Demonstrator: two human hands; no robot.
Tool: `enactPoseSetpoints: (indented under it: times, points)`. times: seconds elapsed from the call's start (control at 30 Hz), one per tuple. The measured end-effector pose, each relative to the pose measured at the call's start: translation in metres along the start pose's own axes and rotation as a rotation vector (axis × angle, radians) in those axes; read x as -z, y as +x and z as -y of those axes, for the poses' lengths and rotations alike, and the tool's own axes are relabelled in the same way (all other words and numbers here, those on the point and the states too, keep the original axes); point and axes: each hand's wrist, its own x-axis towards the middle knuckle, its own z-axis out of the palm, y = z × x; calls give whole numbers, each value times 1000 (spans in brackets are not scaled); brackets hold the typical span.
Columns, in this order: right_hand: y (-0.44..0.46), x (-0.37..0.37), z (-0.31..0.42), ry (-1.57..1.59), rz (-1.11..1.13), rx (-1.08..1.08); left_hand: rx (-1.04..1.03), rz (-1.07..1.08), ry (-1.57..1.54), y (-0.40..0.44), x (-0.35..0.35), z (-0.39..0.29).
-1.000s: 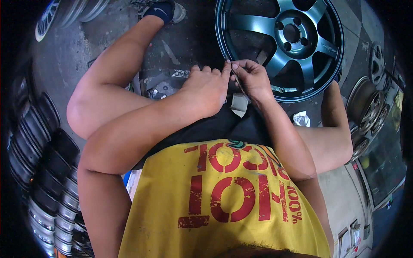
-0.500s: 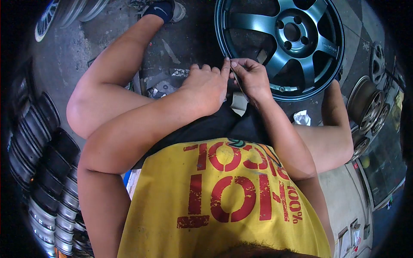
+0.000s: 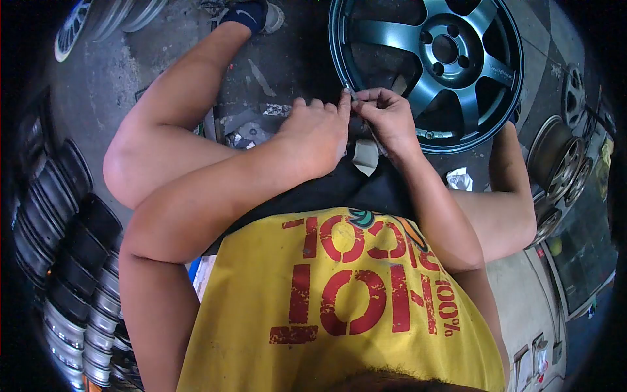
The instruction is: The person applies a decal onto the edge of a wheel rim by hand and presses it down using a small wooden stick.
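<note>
head view: light, even pressure suits the wheel (image 3: 385,32)
left hand (image 3: 312,137) index at rim, grip unclear; right hand (image 3: 390,121) pinching thin strip (image 3: 354,97)

From where I stand, there's just the one view, taken from the person's own head and looking forward and steeply down over the yellow shirt with red lettering (image 3: 356,297), which looms closest at the bottom. Past it, a bit farther off, both bare hands meet beside the glossy blue-green metal wheel (image 3: 428,81), cut off at the top edge, while the dark grey floor (image 3: 157,46) spreads behind and the rounded corners go black.
</note>
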Motion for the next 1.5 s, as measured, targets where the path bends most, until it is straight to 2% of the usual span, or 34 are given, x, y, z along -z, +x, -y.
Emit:
enactPoseSetpoints:
  times: [0.27, 0.33, 0.37, 0.43, 0.5, 0.57, 0.77, 1.0, 1.27, 1.37, 1.5]
  points:
    - [-6, 3, 26, 21, -86, 33, 55, 1, -83, 24, -1, 15]
    - [-4, 5, 26, 25, -95, 58, -51, 184, -324, 23, 6, 9]
    - [-3, 5, 24, 10, -91, 73, -51, 183, -322, 22, 8, 5]
    - [-3, 6, 19, -19, -85, 101, -231, 468, -430, 15, 20, -6]
    - [-4, 5, 15, -16, -49, 65, -211, 460, -332, 2, 20, -13]
    - [-5, 3, 12, -14, -18, 28, -98, 69, -68, -9, 6, -9]
    - [-5, -3, 9, -175, 0, 25, -11, 111, -76, -3, 14, 1]
    - [1, -3, -3, -134, 18, -6, 1, 134, -52, -1, 14, 2]
    - [8, -2, -20, -271, -31, 70, 10, 134, -45, 0, 11, 3]
    - [2, -6, -5, -244, -30, 10, 11, 124, -47, 0, 11, 4]
    - [6, -5, -14, -262, -31, 42, 9, 101, -43, -2, 8, 5]
